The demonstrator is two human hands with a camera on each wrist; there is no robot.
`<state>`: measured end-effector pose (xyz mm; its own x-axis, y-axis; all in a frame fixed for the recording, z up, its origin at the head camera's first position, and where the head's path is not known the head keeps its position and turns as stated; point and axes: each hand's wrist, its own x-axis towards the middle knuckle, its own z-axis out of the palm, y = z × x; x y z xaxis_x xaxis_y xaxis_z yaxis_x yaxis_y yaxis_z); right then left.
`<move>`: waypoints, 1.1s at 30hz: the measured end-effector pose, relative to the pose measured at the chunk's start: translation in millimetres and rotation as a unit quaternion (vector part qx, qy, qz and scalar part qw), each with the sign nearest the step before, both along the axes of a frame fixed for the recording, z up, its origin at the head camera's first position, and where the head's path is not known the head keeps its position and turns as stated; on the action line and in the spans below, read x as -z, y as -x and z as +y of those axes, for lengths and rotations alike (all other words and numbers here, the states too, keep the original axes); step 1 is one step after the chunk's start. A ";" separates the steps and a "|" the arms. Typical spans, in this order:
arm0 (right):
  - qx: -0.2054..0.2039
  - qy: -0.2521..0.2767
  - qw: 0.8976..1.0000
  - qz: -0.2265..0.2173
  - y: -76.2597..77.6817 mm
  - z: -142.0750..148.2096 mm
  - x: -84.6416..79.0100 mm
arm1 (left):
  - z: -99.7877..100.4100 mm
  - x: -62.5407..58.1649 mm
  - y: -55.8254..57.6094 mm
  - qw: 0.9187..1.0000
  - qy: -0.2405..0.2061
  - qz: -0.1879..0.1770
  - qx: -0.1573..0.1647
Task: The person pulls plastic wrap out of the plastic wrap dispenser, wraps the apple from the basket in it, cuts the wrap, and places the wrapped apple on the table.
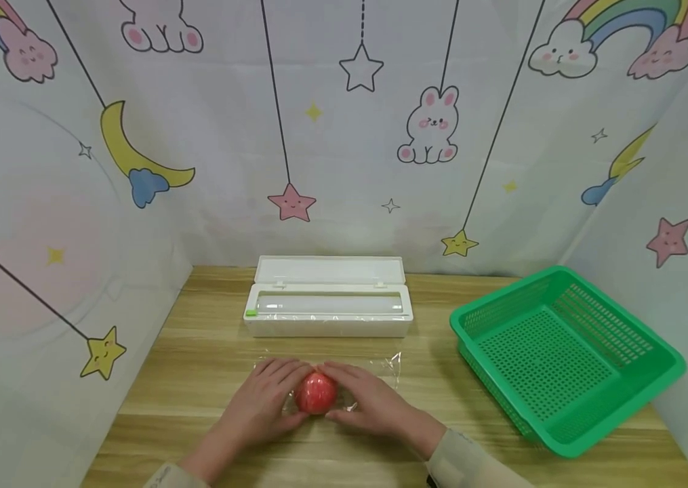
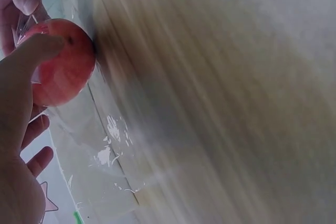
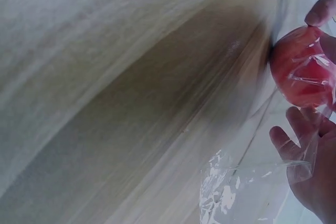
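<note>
A red apple (image 1: 316,393) sits on the table between both hands, with clear cling film (image 3: 218,195) under and around it. My left hand (image 1: 267,400) grips its left side; in the left wrist view the thumb (image 2: 44,47) lies across the apple (image 2: 65,80) near a dark spot. From the other side my right hand (image 1: 374,400) holds the apple, fingers at the far side and thumb at the near side. Creased film stretches over the apple (image 3: 296,69) in the right wrist view and passes across the right hand (image 3: 315,166).
A white cling film box (image 1: 328,327) with its lid (image 1: 329,270) raised stands just behind the hands; a green slider (image 1: 251,313) is at its left end. To the right is a green plastic basket (image 1: 545,359). Printed cloth walls (image 1: 344,149) border the wooden table (image 1: 197,339).
</note>
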<state>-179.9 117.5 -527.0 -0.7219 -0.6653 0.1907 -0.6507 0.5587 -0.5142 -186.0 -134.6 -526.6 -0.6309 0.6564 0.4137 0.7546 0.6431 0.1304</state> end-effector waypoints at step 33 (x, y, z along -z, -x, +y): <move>0.059 -0.037 0.987 0.142 9.9 -7.8 9.4 | -3.1 -13.9 19.8 0.989 -0.003 -0.146 -0.024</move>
